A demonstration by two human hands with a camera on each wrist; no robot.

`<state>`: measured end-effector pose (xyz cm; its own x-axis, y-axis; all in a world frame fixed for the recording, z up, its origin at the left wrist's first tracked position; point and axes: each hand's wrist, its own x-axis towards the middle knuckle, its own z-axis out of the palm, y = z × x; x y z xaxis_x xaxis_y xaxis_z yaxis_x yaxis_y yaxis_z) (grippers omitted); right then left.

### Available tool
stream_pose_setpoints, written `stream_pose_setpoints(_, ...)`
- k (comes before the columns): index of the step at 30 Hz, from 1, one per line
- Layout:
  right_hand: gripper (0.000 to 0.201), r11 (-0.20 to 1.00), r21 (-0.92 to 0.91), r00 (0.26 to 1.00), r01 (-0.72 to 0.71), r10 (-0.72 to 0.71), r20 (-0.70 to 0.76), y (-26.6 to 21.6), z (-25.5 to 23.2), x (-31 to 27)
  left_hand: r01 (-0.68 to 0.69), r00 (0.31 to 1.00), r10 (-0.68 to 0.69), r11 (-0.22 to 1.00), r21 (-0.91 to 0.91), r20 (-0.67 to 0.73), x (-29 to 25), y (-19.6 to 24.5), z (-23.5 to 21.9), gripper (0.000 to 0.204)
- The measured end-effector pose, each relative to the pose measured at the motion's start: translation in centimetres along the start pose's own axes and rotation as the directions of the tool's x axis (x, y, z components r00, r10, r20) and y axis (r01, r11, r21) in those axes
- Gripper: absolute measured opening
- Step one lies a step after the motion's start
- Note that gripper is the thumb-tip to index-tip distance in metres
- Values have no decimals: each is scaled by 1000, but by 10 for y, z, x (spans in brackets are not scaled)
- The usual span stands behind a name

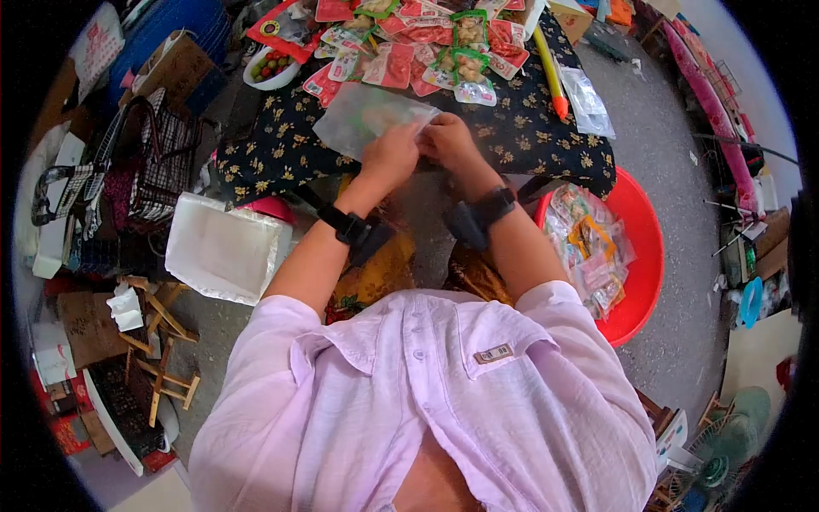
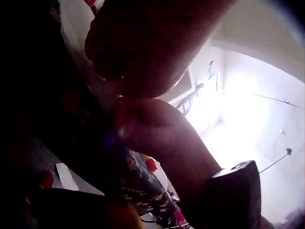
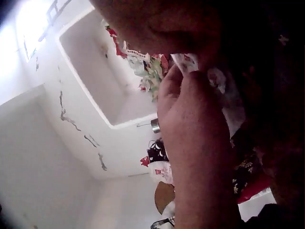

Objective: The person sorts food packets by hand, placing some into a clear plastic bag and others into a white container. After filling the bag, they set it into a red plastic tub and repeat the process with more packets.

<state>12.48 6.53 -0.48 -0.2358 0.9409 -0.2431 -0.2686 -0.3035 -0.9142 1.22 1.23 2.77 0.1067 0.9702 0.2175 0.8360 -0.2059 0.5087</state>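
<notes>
A clear, frosted-looking plastic bag (image 1: 354, 124) lies over the near edge of the heap of packets, with faint green showing through it. My left hand (image 1: 391, 160) grips the bag's right end from the near side. Close beside it, my right hand (image 1: 450, 142) pinches the bag's edge with thumb and fingers. In the right wrist view, a strip of printed packaging (image 3: 186, 62) shows between the two hands. The left wrist view is dark, and the fingertips there are mostly hidden.
Beyond the bag, red and green snack packets (image 1: 409, 60) are heaped on a flowered black tablecloth (image 1: 281, 141). A bowl of small fruit (image 1: 271, 68) and a yellow tube (image 1: 548, 72) flank them. A red tub (image 1: 644, 247) with packets stands right, a white foam box (image 1: 222, 247) left.
</notes>
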Motion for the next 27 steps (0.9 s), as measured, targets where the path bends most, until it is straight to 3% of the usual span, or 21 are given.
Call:
stream_pose_setpoints(1,7,998,69,999,10,-8,-31,-1,2,-2,17,999,-17,1000,14,46,1,-2,0,31)
stream_pose_setpoints(2,7,964,-115,969,240,-230,92,1,0,-2,34,995,-36,999,29,91,2,-4,1,33)
stream_pose_setpoints(3,9,844,-262,878,467,-409,248,4,-3,-2,15,999,-16,1000,16,44,1,-7,5,30)
stream_pose_setpoints(5,14,557,-406,683,724,-499,534,18,-22,13,-23,998,23,1000,-7,-54,1,-12,12,25)
stream_pose_setpoints(6,17,455,-440,626,774,-450,637,30,-39,36,-15,999,15,1000,4,-46,2,-13,12,24)
stream_pose_setpoints(8,24,540,-577,790,613,-386,477,23,-43,42,4,999,-3,1000,27,-34,2,-16,13,24)
stream_pose_setpoints(9,27,713,-605,933,355,-315,175,-2,-35,26,-4,999,6,1000,30,-52,1,-17,15,24)
stream_pose_setpoints(10,31,841,-535,974,80,-181,-139,-18,-32,16,-16,997,18,999,29,-69,-1,-18,17,24)
stream_pose_setpoints(11,36,724,-666,929,181,-348,-126,-23,-38,19,-30,996,32,999,28,-86,0,-18,18,24)
stream_pose_setpoints(13,48,396,-865,772,309,-635,-15,-37,-48,28,-13,998,15,999,35,-58,1,-17,18,24)
stream_pose_setpoints(16,59,151,-983,776,105,-631,-14,-51,-46,27,-5,1000,6,999,50,-10,0,-20,19,28)
stream_pose_setpoints(17,62,148,-985,808,88,-589,-16,-51,-48,34,-6,1000,6,998,58,5,1,-21,19,31)
stream_pose_setpoints(20,53,-16,-999,851,-44,-524,-29,-47,-41,43,-21,996,23,999,30,-85,0,-18,18,21)
stream_pose_setpoints(23,40,-54,-998,825,-29,-565,7,-41,-47,51,-30,996,35,998,63,-80,-1,-20,19,20)
stream_pose_setpoints(27,25,-18,-989,784,149,-607,129,-36,-71,51,10,998,-6,997,75,-58,-5,-17,19,18)
